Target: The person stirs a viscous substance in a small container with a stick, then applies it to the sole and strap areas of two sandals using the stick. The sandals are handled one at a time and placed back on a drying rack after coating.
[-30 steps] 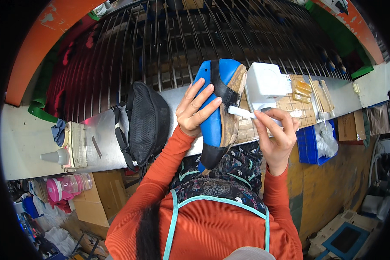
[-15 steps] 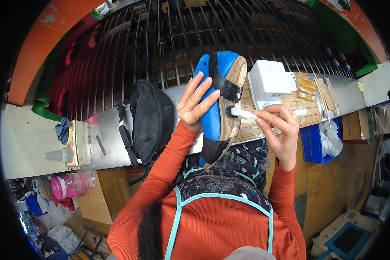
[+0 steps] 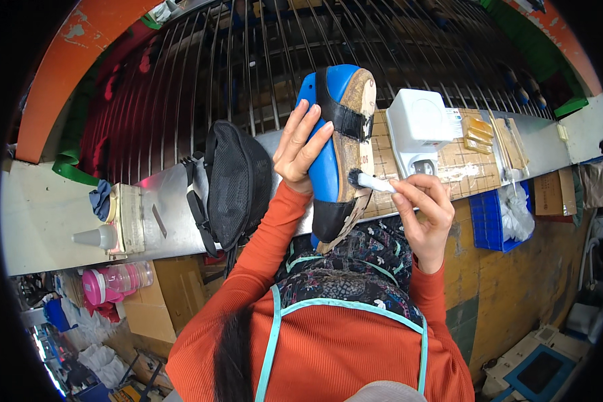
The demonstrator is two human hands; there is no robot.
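My left hand (image 3: pixel 299 149) holds up a blue shoe last (image 3: pixel 325 175) fitted with black straps (image 3: pixel 347 122) and a brown, cork-like sole edge (image 3: pixel 345 153). Its fingers lie along the blue side; the thumb is hidden. Between thumb and fingertips, my right hand (image 3: pixel 427 218) pinches a small brush (image 3: pixel 376 182) by its white handle. The dark bristles touch the brown edge between the two straps. Just beyond the right hand stands a white plastic container (image 3: pixel 419 124) with a dark opening low on its near side.
A black mesh bag (image 3: pixel 236 184) lies left of the last on the metal bench. Yellow blocks (image 3: pixel 478 135) sit on brown gridded board (image 3: pixel 476 173) to the right. A blue crate (image 3: pixel 492 221) with white plastic is below. Metal bars (image 3: pixel 261 74) run behind the bench.
The last has shifted upward in view, away from my body, and turned slightly. The brush tip has slid along the brown edge toward the nearer strap, with my right hand following slightly lower.
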